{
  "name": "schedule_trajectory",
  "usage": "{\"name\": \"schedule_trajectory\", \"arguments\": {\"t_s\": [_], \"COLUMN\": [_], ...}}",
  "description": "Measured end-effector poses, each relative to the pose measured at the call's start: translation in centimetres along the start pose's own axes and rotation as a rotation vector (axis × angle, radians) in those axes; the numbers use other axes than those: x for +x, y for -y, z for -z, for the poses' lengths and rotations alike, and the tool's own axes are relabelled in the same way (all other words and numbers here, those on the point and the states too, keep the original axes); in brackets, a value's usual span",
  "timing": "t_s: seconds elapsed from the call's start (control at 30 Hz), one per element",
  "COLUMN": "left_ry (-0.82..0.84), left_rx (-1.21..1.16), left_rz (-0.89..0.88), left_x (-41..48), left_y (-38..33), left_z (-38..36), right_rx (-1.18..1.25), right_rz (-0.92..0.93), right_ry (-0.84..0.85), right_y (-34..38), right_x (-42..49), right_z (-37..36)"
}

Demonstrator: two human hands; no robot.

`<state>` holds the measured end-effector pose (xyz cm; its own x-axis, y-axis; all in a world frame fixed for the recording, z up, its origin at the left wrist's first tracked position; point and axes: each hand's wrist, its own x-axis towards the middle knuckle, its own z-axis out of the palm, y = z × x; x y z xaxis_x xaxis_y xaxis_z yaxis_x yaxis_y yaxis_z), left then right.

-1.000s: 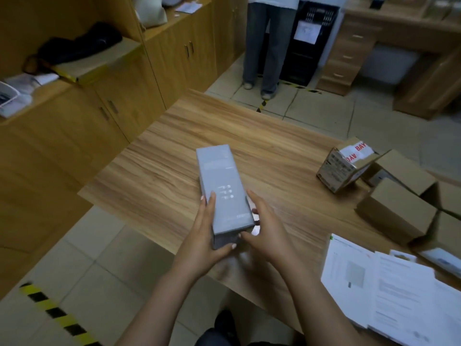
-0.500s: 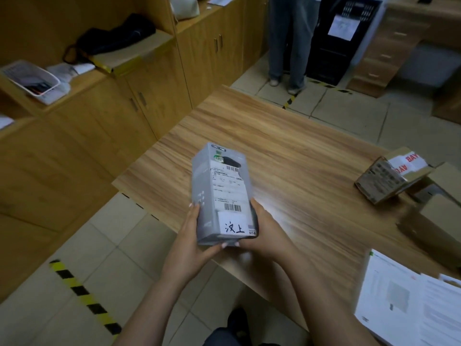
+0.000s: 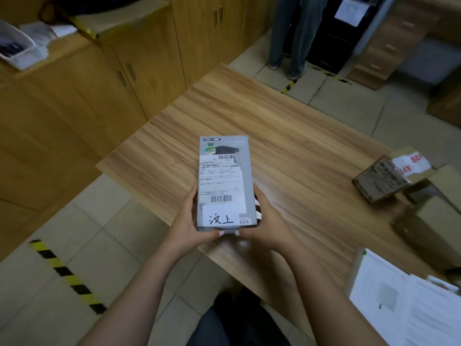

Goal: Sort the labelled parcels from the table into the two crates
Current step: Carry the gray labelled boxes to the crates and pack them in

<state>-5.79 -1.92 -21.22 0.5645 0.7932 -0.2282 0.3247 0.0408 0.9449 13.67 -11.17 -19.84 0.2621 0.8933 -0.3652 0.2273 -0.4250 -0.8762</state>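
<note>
Head view: my left hand [image 3: 189,221] and right hand [image 3: 269,221] gripped the near end of the grey parcel [image 3: 224,181], label up, above the near edge of the table [image 3: 287,146]. Held only there, its far end could tip and slip free; no crate was visible.

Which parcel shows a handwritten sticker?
The grey parcel held by left hand and right hand, handwritten sticker at its near end. The taped carton and brown boxes at right show none.

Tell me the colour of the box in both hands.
The tall cardboard box is grey with a white shipping label; head view.
</note>
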Motion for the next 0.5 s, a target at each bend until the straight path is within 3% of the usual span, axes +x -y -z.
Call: {"name": "schedule_trajectory", "arguments": {"t_s": [0.2, 0.5], "left_ry": [0.014, -0.010], "left_rx": [0.005, 0.022], "left_rz": [-0.029, -0.324], "left_x": [1.5, 7.9], "left_y": [-2.0, -13.0], "left_z": [0.1, -0.6], "right_rx": [0.062, 0.143], "right_rz": [0.071, 0.272], "right_ry": [-0.047, -0.230], "right_y": [0.7, 8.5], "right_x": [1.5, 3.5], "right_z": [0.8, 8.8]}}
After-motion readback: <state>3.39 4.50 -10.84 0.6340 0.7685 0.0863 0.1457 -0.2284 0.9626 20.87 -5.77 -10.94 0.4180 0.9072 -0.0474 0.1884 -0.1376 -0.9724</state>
